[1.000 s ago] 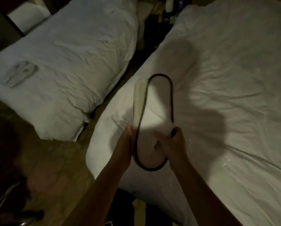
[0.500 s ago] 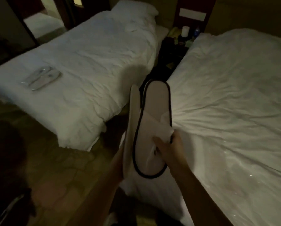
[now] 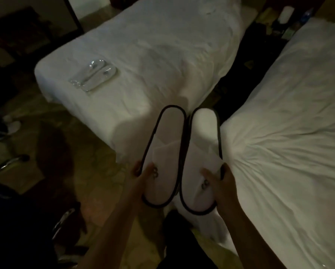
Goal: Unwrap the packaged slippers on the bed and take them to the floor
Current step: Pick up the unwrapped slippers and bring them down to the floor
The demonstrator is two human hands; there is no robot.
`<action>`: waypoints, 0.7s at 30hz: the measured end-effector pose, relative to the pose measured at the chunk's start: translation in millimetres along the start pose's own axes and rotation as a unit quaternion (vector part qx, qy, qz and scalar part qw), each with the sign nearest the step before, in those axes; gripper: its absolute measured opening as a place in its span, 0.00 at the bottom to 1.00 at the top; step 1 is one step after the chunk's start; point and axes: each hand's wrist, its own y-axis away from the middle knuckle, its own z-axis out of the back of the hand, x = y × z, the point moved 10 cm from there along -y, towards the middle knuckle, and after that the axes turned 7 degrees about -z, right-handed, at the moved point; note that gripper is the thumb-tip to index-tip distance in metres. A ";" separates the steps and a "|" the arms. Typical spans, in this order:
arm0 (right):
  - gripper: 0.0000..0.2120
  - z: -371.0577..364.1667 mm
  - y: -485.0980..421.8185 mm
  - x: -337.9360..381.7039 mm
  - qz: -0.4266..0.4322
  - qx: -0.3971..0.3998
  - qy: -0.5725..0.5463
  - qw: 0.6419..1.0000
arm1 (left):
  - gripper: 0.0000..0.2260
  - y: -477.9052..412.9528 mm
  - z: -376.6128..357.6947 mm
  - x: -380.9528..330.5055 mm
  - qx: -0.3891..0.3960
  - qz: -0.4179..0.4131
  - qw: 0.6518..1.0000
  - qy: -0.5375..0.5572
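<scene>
Two unwrapped white slippers with black trim are held side by side, tops up, in the air over the gap between the beds. My left hand [image 3: 141,175] grips the left slipper [image 3: 162,152] near its toe end. My right hand [image 3: 221,183] grips the right slipper [image 3: 201,152] the same way. A second pair of slippers in clear plastic wrap [image 3: 93,77] lies on the left bed [image 3: 162,51] near its foot corner.
The right bed [image 3: 289,133] with a wrinkled white cover fills the right side. Patterned floor [image 3: 89,152] shows at lower left, with dark objects and a metal frame [image 3: 11,162] at the left edge. A nightstand with bottles [image 3: 287,14] stands between the bedheads.
The two slippers, held stacked together before, are now apart, one in each hand, both facing up. The view has turned left toward the other bed and the floor.
</scene>
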 end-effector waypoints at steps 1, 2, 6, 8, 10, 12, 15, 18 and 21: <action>0.17 -6.5 -10.9 -7.2 -0.015 0.005 -0.005 1.000 | 0.03 -11.4 -0.1 5.7 0.010 0.008 1.000 -0.013; 0.16 -13.6 -21.6 -15.6 -0.030 0.011 -0.010 0.999 | 0.03 -23.9 1.0 11.3 0.019 0.013 0.999 -0.031; 0.19 -49.4 -70.1 -48.7 -0.109 0.023 -0.043 0.993 | 0.04 -88.8 9.8 30.0 0.026 0.051 0.996 -0.067; 0.22 -69.1 -96.9 -60.6 -0.150 0.021 -0.055 0.987 | 0.08 -126.4 14.8 41.8 0.027 0.078 0.993 -0.085; 0.24 -83.4 -130.0 -74.6 -0.174 0.009 -0.059 0.983 | 0.08 -165.9 19.1 55.9 0.019 0.101 0.990 -0.095; 0.26 -93.4 -166.9 -95.2 -0.199 -0.008 -0.061 0.978 | 0.05 -204.8 18.7 76.1 0.022 0.106 0.989 -0.104; 0.27 -104.2 -224.2 -141.1 -0.231 -0.028 -0.067 0.970 | 0.03 -262.8 1.6 125.1 0.063 0.125 0.983 -0.118; 0.25 -106.4 -277.5 -203.9 -0.266 -0.043 -0.073 0.960 | 0.09 -313.8 -21.7 203.4 0.084 0.187 0.972 -0.113; 0.18 -103.3 -331.3 -282.6 -0.308 -0.074 -0.075 0.946 | 0.07 -352.9 -42.1 296.3 0.115 0.228 0.959 -0.123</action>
